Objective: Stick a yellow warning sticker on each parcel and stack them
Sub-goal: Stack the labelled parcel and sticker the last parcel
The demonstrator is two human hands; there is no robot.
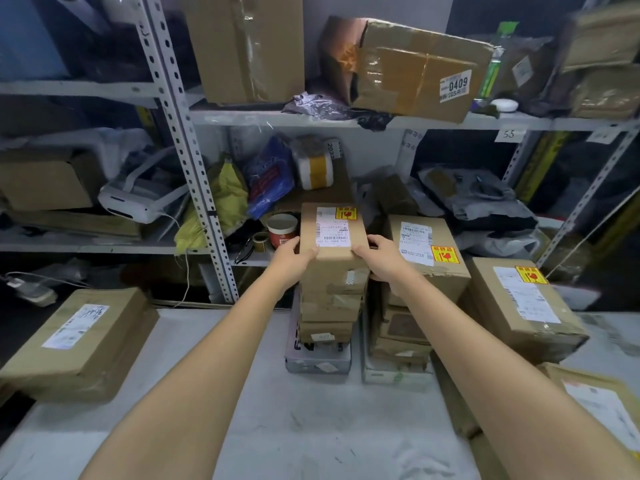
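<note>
Parcel atop stack, left grip and right grip clasping its sides, scuffed white table, cluttered shelves

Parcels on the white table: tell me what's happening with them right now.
A person grips the top parcel of the middle stack with both hands, the left hand at its left edge, the right hand at its right edge. It already carries a yellow warning sticker beside its white label. The parcel topping the next stack and the large parcel further right show stickers too. The parcel at the left of the table shows only a white label.
</note>
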